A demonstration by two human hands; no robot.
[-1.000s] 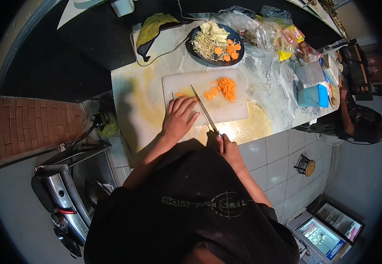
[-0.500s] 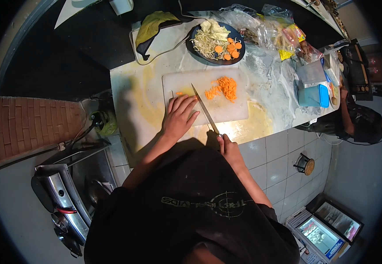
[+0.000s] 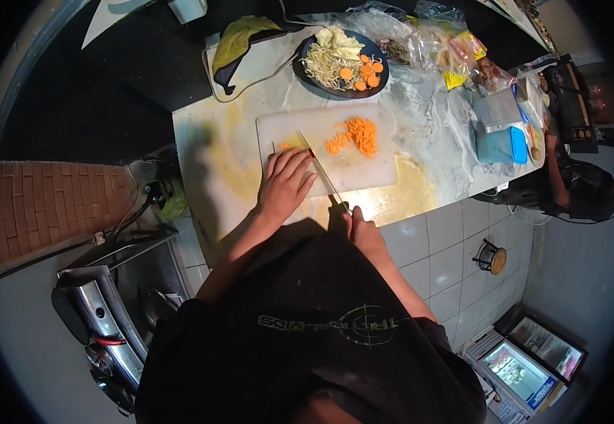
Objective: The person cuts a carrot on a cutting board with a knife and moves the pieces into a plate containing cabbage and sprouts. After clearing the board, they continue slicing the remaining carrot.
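Note:
My right hand (image 3: pixel 365 234) is closed around the handle of a kitchen knife (image 3: pixel 327 177), whose blade slants across the white cutting board (image 3: pixel 385 169). Just left of the blade, my left hand (image 3: pixel 286 187) presses down with bent fingers on a carrot piece, mostly hidden beneath them. A little orange shows at the fingertips, by the blade. More carrot bits (image 3: pixel 284 145) lie past those fingers. Right of the knife, a heap of carrot strips (image 3: pixel 361 136) rests on the board.
Behind the board stands a dark plate (image 3: pixel 314 86) with sprouts, cabbage and carrot slices. Plastic bags (image 3: pixel 427 53) and a blue container (image 3: pixel 503 145) occupy the right side. A cloth (image 3: pixel 240 46) lies back left. Another person (image 3: pixel 575 185) is at the far right, near a stool (image 3: pixel 491 258).
The knife blade has tilted slightly and appears thinner, still against my left fingertips. My right hand has shifted a little. The whole view has moved slightly.

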